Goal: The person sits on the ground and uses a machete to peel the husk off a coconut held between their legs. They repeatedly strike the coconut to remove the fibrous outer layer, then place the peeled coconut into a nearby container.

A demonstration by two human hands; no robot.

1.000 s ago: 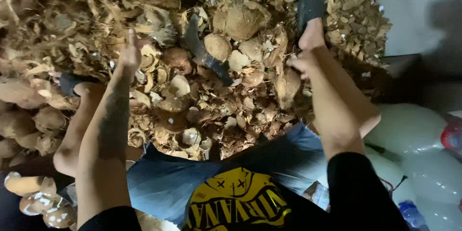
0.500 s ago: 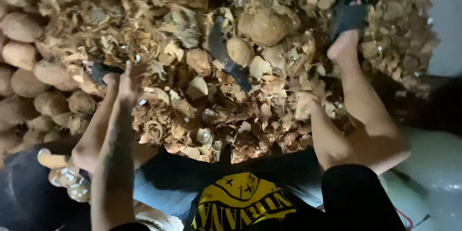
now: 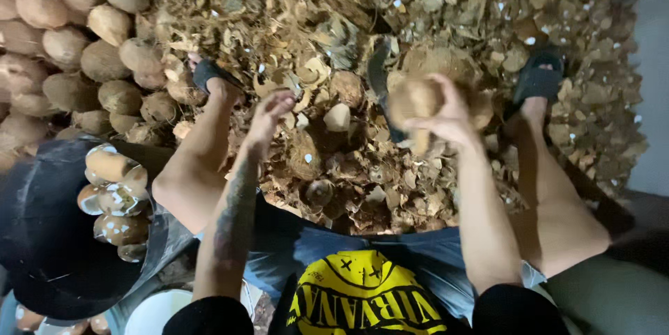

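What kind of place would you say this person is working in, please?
Probably a coconut husking or shelling spot. A heap of husk scraps covers the ground between the feet, whole brown coconuts are piled at one side, and peeled ones fill a black tub. The right hand holds a coconut.

1. Light: even, flat and warm from overhead; husk pile (image 3: 293, 42) is bright, with no glare.
2. Shadows: soft; the darkest patches are the black tub (image 3: 49, 237) near left and the gap under the right leg.
3. Blur: right hand (image 3: 446, 115) and the coconut (image 3: 414, 101) it grips are motion-smeared; left hand (image 3: 268, 115) slightly soft.
4. Distortion: wide-angle stretch at the edges, limbs elongated.
5. Far corners are soft and a bit noisy.
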